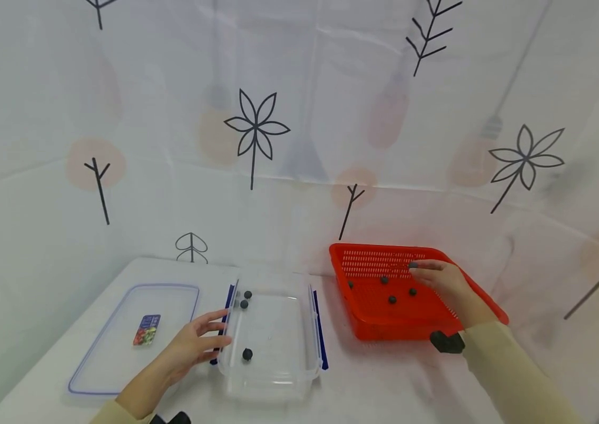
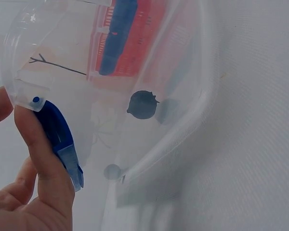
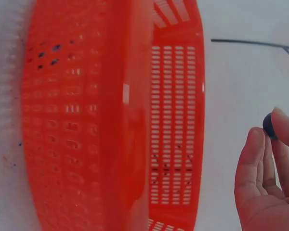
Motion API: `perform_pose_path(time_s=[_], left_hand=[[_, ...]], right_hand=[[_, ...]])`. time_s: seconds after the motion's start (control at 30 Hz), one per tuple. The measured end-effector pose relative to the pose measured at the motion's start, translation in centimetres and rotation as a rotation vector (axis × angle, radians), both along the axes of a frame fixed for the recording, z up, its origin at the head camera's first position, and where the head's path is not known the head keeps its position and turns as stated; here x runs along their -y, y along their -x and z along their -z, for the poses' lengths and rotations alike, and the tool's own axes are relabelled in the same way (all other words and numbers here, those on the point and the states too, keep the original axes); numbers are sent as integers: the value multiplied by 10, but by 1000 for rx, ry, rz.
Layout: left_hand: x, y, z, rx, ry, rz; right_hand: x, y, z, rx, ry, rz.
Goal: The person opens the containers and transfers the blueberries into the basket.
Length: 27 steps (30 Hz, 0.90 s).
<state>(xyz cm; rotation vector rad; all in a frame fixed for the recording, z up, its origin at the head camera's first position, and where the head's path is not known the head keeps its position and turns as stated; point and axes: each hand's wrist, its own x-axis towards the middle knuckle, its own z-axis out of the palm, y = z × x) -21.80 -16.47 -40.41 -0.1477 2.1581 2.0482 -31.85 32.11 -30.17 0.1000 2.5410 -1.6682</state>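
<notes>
My right hand (image 1: 445, 285) is raised over the red basket (image 1: 363, 327), pinching a blueberry (image 3: 268, 127) between thumb and fingertips. Several blueberries lie in the basket, one of them a blueberry (image 1: 392, 300) near its middle. To the left stands a clear plastic container (image 1: 273, 330) with blue side clips (image 1: 320, 333). My left hand (image 1: 190, 344) holds its left rim beside a blue clip (image 2: 58, 127). Inside, two blueberries (image 1: 244, 304) sit at the back left, and another blueberry (image 1: 247, 354) is near the front.
A clear lid (image 1: 114, 353) with a blue edge lies flat on the white table (image 1: 373, 383) at the left, bearing a colourful label (image 1: 147, 330). Behind the table hangs a white patterned cloth (image 1: 299, 147).
</notes>
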Motion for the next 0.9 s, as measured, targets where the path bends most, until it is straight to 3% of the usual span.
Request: perform_pose_path(time_s=[0.2,0.47,0.77,0.9], left_hand=[[1,-1,-1,7,4,-11],[-1,0,-1,13,4,-5],[-2,2,1,9,6,-8],[-1,1,1,8,8,-14]], right_hand=[[-5,15,-2,-15,98,-5],[-10,29,1,8,215,54],[-17,26,7,61,131,34],[-23,25,7,34,148,5]])
